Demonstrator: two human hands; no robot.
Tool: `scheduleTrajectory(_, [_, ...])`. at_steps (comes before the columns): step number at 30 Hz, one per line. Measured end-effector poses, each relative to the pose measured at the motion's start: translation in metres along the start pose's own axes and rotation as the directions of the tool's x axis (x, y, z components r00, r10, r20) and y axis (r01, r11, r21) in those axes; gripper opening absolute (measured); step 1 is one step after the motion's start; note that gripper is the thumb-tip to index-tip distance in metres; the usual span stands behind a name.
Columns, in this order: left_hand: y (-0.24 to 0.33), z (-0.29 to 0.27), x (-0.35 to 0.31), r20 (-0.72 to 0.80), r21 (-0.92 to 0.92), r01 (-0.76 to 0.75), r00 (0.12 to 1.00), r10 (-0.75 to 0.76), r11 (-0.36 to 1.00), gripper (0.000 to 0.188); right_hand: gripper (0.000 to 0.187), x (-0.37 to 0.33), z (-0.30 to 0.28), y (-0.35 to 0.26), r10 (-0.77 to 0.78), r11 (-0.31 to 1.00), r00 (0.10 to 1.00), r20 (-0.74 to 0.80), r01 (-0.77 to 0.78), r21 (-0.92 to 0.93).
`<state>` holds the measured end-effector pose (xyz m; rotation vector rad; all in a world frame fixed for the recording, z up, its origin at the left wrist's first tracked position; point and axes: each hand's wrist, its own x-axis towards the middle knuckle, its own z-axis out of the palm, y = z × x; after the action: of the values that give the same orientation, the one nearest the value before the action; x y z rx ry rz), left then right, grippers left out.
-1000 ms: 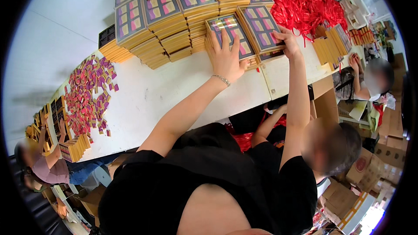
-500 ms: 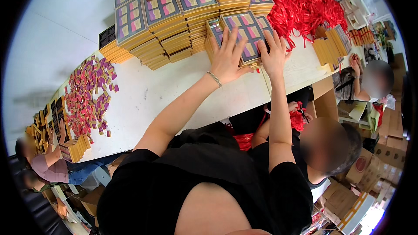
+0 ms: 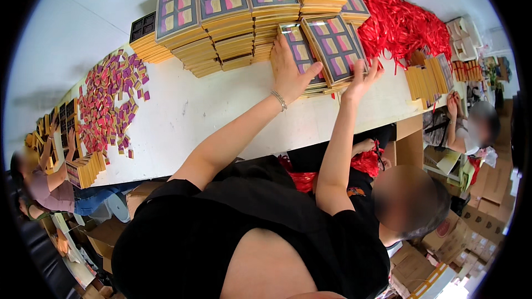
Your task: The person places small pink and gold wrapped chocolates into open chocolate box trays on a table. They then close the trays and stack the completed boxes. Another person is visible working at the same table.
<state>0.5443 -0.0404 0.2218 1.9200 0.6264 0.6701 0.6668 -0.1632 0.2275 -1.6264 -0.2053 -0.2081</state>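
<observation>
Two short stacks of flat boxes stand side by side in front of the big pile, gold-edged with clear lids over pink, purple and cream squares. My left hand [image 3: 290, 71] lies along the left side of the left stack [image 3: 301, 51], fingers stretched out and thumb over its near edge. The right stack [image 3: 336, 50] sits slightly askew against it and stands a little higher. At that stack's near right corner is my right hand [image 3: 359, 81], fingers apart and partly curled, touching the edge. The undersides of both stacks are hidden.
Tall box stacks [image 3: 224, 27] rise at the back beside open black trays [image 3: 143, 29]. Red ribbon [image 3: 402, 22] heaps at the right, near more boxes [image 3: 426, 80]. Small coloured pieces [image 3: 111, 105] cover the left table. Co-workers sit left and right; one close by handles red ribbon [image 3: 366, 163].
My left hand has slid off the top to the left side of the stacks. My right hand has moved from the top to the right corner. The right stack now sits more askew.
</observation>
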Motion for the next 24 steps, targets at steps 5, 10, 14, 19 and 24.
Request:
scheduleTrajectory(5, [-0.014,0.011,0.008,0.018,-0.467,0.191,0.978,-0.207,0.863,0.097,0.05,0.004,-0.016,0.004,0.102,0.969,0.992,-0.078,-0.082,0.235])
scheduleTrajectory(10, [-0.012,0.017,0.022,0.174,-0.716,0.431,0.872,-0.458,0.549,0.108,0.037,0.018,0.003,0.012,0.168,0.904,0.964,-0.207,-0.067,0.422])
scheduleTrajectory(14, [-0.029,0.012,0.033,0.264,-0.879,0.388,0.88,-0.394,0.276,0.115,0.037,0.05,0.033,0.036,0.129,0.955,0.927,-0.352,-0.02,0.297])
scheduleTrajectory(19, [-0.048,-0.05,-0.003,0.177,-0.807,0.312,0.938,-0.298,0.501,0.088,0.05,-0.006,0.027,-0.003,-0.16,0.985,0.974,-0.161,0.148,-0.085])
scheduleTrajectory(24, [-0.116,-0.159,-0.111,-0.158,-0.4,-0.034,0.987,-0.033,0.916,0.102,0.064,-0.135,0.12,-0.083,-0.418,0.908,0.875,0.242,0.412,0.081])
